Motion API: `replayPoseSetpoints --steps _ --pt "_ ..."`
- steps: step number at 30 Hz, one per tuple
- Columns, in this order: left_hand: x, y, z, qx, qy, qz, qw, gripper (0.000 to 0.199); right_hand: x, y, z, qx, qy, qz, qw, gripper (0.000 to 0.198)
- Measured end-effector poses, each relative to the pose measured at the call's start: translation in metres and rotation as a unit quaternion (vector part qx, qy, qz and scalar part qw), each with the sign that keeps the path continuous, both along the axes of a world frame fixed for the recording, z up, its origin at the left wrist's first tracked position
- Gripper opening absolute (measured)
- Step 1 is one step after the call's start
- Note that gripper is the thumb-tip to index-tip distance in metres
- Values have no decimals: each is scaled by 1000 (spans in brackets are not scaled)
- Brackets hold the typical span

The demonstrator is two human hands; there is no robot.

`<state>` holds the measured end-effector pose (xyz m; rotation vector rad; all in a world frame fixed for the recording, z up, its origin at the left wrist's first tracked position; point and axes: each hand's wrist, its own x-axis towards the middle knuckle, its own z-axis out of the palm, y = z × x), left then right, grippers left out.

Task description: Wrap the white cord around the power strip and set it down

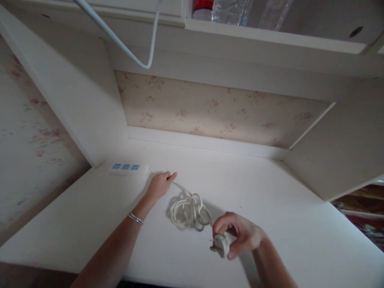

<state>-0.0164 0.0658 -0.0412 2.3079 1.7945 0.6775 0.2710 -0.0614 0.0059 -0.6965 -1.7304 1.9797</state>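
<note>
A white power strip (129,169) with blue socket faces lies at the left on the white desk. Its cord leaves the right end and passes under my left hand (161,184), whose fingers are closed around it. Between my hands the white cord (189,212) lies in a loose tangle of loops. My right hand (240,234) grips the plug (221,245) at the cord's other end, fingers and thumb on its body. The plug's metal prongs point left and the plug is held just above the desk.
White panels (69,72) stand at the left and right of the desk (255,184). Floral wallpaper (210,106) covers the back. Overhead, a shelf holds clear plastic bottles (228,12), and a pale blue bent rod (126,50) hangs down at upper left.
</note>
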Motion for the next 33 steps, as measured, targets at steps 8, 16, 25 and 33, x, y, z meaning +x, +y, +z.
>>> replayPoseSetpoints --steps 8,16,25,33 --pt "-18 -6 5 -16 -28 -103 994 33 -13 51 -1 137 33 -488 861 23" --pt "-29 -3 8 7 -16 -139 990 21 15 69 -30 93 95 -651 748 35" --pt "-28 -9 12 6 -11 -164 986 30 16 72 -54 55 45 -674 735 44" --pt "-8 -21 10 -46 -17 -72 996 43 6 72 -58 120 -71 -656 742 45"
